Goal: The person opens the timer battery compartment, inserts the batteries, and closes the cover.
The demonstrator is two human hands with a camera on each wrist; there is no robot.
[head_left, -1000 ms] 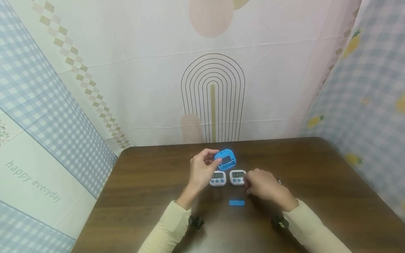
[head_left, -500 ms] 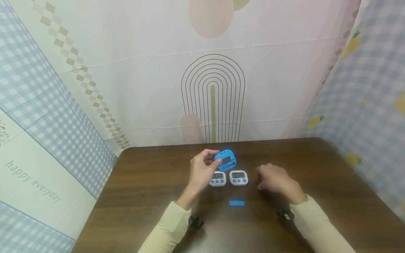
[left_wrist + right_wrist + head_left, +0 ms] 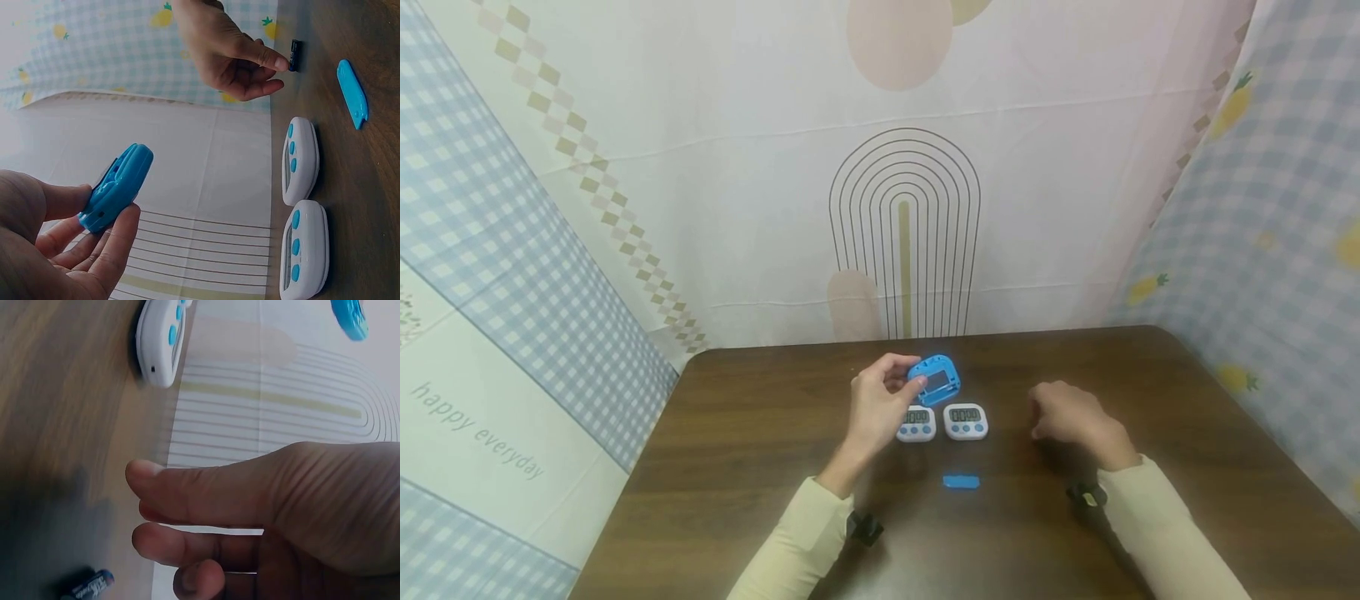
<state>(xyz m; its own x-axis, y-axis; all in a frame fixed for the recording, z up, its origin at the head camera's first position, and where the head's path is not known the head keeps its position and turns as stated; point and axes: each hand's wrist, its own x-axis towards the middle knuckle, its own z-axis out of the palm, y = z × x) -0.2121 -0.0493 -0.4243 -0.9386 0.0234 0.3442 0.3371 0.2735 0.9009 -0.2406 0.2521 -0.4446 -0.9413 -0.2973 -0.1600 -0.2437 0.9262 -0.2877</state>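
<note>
My left hand [image 3: 876, 400] pinches a blue digital timer [image 3: 938, 381] between thumb and fingers, raised above the table with its back towards me. Below it, two white timers with blue buttons stand side by side: the left white timer [image 3: 916, 424], partly covered by my left hand, and the right white timer [image 3: 966, 422]. A blue battery cover [image 3: 961, 482] lies nearer to me. My right hand [image 3: 1071, 417] is over the table to the right, fingers loosely bent with nothing between them. Close to its fingertips a dark battery [image 3: 90, 586] lies on the wood; the head view hides it.
Everything stands on a brown wooden table [image 3: 760, 467]. A pale patterned cloth [image 3: 760, 208] hangs behind its far edge. Checked cloths hang at both sides, the right cloth [image 3: 1285, 250] printed with pineapples. Dark wrist camera mounts sit below both sleeves.
My right hand has moved right, away from the right white timer, uncovering its buttons, and is now over the place where the battery lies. My left hand keeps the blue timer still.
</note>
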